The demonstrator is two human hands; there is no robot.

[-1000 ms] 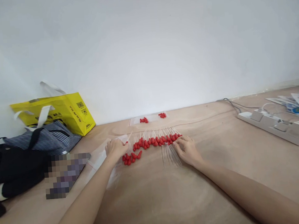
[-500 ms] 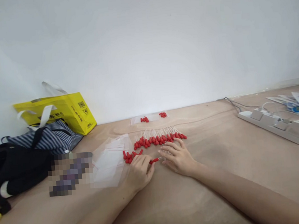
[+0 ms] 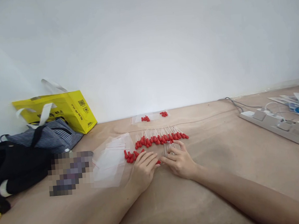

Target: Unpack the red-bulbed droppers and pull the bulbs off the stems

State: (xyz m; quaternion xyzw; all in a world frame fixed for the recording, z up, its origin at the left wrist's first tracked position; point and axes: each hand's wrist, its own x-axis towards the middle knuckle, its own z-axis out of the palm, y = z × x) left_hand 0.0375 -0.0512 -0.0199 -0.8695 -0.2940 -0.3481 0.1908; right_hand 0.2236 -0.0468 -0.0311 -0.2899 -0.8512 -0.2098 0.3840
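Observation:
My left hand is closed around a dropper's red rubber bulb, mostly covered by the fingers. Close on its right, my right hand pinches at the bulb's open end, where the dropper's clear tube is hidden by the fingertips. Several loose clear tubes lie under and beyond the right fingers. Just beyond my left hand is a small pile of loose red bulbs. A row of droppers with red bulbs stretches across the table past both hands, bulbs toward me.
Clear plastic bags lie stacked on the left. By the wall, another bag has red-bulbed droppers on it or in it. A yellow bag, striped bag and black bag stand left. A power strip with cables is at right.
My hands have come closer together. The left fingers now cover most of the red bulb, and the right fingers have curled in, uncovering clear tubes beyond them.

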